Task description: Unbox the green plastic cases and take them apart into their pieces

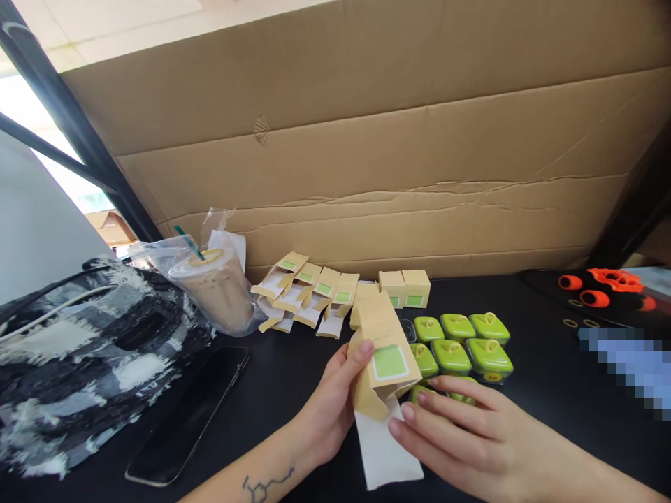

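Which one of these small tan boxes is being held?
The tan box in the left hand, nearest the camera, its long white flap pointing toward the viewer; the other boxes sit farther back, toward the cardboard wall.

Left hand, right hand and both forearms are bare, nails short; left forearm carries thin dark line tattoo, ring plus zigzag chain, molecule-diagram style.

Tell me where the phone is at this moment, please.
In the head view, the phone lies on the black table at the left, between the patterned fabric and the left hand, nearer than the drink.
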Tool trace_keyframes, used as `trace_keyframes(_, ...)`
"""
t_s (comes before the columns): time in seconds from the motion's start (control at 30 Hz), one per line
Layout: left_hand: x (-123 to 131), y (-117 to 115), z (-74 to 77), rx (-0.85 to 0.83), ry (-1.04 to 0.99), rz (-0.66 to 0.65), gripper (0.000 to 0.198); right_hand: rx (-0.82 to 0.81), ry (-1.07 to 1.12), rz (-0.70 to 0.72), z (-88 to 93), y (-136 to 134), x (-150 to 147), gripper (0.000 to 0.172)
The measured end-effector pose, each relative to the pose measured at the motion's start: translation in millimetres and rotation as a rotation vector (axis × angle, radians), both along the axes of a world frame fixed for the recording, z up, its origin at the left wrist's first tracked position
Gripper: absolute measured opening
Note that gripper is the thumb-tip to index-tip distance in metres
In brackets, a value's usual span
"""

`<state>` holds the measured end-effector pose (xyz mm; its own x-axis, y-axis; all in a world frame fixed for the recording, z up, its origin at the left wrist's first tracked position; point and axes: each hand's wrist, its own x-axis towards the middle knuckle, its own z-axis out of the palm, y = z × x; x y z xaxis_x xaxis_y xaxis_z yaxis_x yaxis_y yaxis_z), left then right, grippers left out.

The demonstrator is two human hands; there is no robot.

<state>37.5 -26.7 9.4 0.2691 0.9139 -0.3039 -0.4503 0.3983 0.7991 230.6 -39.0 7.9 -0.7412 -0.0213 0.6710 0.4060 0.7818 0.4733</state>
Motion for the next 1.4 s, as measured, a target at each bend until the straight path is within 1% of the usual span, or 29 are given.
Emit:
trace_keyframes(0.07, 0.0, -0.2, -1.2, 0.031, -0.008, -0.019, 0.055, 0.039, -0.039, -0.067, -0.6, 0.3, 1.5, 0.036)
trace_keyframes(0.13, -0.2, 0.0, -1.4, 0.04, -0.033, -0.061, 0.055, 0.057, -0.05, -0.097, -0.5, 1.0, 3.0, 0.039)
trace_keyframes(0.23, -1.0, -0.1, 0.4, 0.04, -0.077, -0.114, 0.06, 0.063, -0.024, -0.085, -1.1, 2.2, 4.7, 0.041)
trace_keyframes(0.37, -2.7, -0.6, 3.8, 0.073, -0.117, -0.142, 0.063, 0.055, -0.001, -0.054, -2.6, 2.1, 7.3, 0.044)
trace_keyframes(0.47, -3.1, -0.4, 5.5, 0.124, -0.102, -0.157, 0.052, 0.059, 0.027, -0.035, -1.1, 0.4, 8.2, 0.047)
trace_keyframes(0.6, -2.3, 0.9, 7.0, 0.141, -0.058, -0.132, 0.035, 0.049, 0.074, -0.019, 3.5, -1.4, 5.1, 0.041)
trace_keyframes(0.67, -2.3, 1.5, 6.9, 0.138, -0.034, -0.107, 0.031, 0.036, 0.06, -0.034, 5.4, -0.7, 3.5, 0.041)
trace_keyframes(0.77, -2.8, 2.2, 5.4, 0.126, 0.001, -0.078, 0.028, 0.021, 0.009, -0.062, 6.5, 1.3, 4.6, 0.046)
trace_keyframes(0.83, -3.0, 2.0, 4.6, 0.116, 0.01, -0.081, 0.026, 0.035, -0.024, -0.031, 5.9, 2.1, 7.5, 0.048)
trace_keyframes(0.9, -2.8, 1.3, 5.0, 0.095, 0.003, -0.112, 0.024, 0.108, -0.044, 0.024, 4.7, 1.7, 10.4, 0.045)
trace_keyframes(0.97, -2.5, 0.4, 6.8, 0.061, -0.012, -0.151, 0.024, 0.159, -0.034, 0.053, 4.1, 0.3, 11.4, 0.041)
trace_keyframes(1.0, -2.5, 0.1, 8.0, 0.047, -0.02, -0.169, 0.025, 0.152, -0.02, 0.049, 4.2, -0.6, 10.9, 0.04)
trace_keyframes(1.07, -2.6, 0.0, 10.0, 0.038, -0.03, -0.189, 0.027, 0.086, 0.014, 0.014, 5.5, -2.2, 8.5, 0.038)
trace_keyframes(1.17, -3.0, 0.9, 11.1, 0.059, -0.011, -0.176, 0.029, 0.021, 0.011, -0.051, 8.7, -2.6, 5.4, 0.037)
trace_keyframes(1.27, -2.8, 1.3, 10.3, 0.057, -0.008, -0.184, 0.031, 0.014, -0.038, -0.057, 10.6, -0.9, 5.7, 0.042)
trace_keyframes(1.4, -2.4, 0.5, 8.4, 0.054, -0.052, -0.252, 0.035, 0.043, -0.055, -0.037, 9.2, 1.4, 6.8, 0.039)
